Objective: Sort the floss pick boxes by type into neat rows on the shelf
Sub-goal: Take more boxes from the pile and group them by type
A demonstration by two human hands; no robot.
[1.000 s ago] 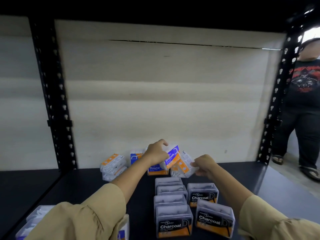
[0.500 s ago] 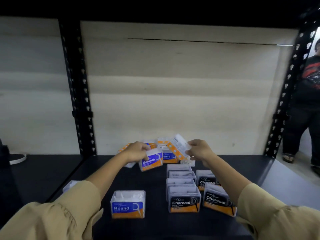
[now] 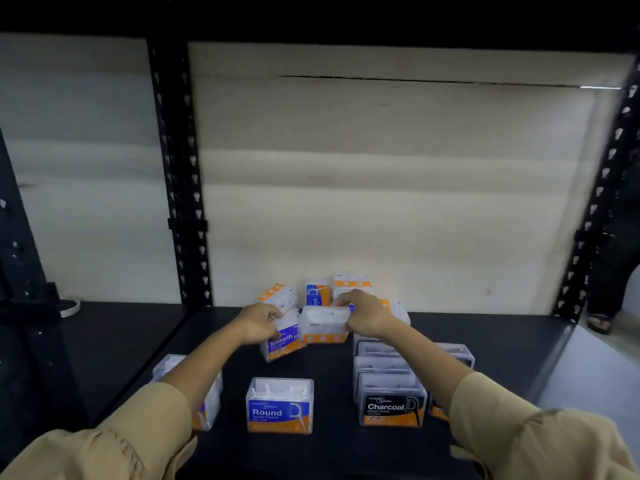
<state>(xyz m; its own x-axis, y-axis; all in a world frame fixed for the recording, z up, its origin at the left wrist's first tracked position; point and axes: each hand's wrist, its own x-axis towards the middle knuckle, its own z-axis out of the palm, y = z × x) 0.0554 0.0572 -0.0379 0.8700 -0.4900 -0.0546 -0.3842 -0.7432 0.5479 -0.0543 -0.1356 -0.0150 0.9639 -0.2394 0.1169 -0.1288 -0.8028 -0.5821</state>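
Black shelf (image 3: 339, 452), cream back wall, black perforated upright (image 3: 180, 174) at left. Far left on the neighbouring shelf – a white round object (image 3: 69, 307), partly cut off by the frame post.

Left forearm in tan sleeve crosses over a clear box (image 3: 211, 403) at the shelf's left front; its label is mostly hidden. Just right of it, a Round box (image 3: 280, 407) stands upright, blue and orange label facing the camera, apart from both hands.

Left hand (image 3: 258, 323) is closed around the upper left corner of a Smooth box (image 3: 282, 342), which sits tilted, its base on the shelf. Touching its right side, a clear box seen from the back (image 3: 323, 323) – orange strip along the bottom, no front label showing. Right hand (image 3: 365, 315) grips this box's top right edge, fingers curled over it, thumb side hidden.

Behind the hands, against the wall, a loose pile of boxes (image 3: 317, 292): orange and blue labels at mixed angles, some on their sides, unsorted.

Right of centre, under the right forearm, Charcoal boxes (image 3: 391, 400) line up front to back in a row, black labels forward, nearest one fully readable. A second Charcoal row (image 3: 457, 356) beside it is mostly covered by the right sleeve. Both rows are well short of the hands, nearer the camera.

At the far right edge, beyond the right upright (image 3: 595, 202), a person's sandalled foot (image 3: 599, 322) on the floor.
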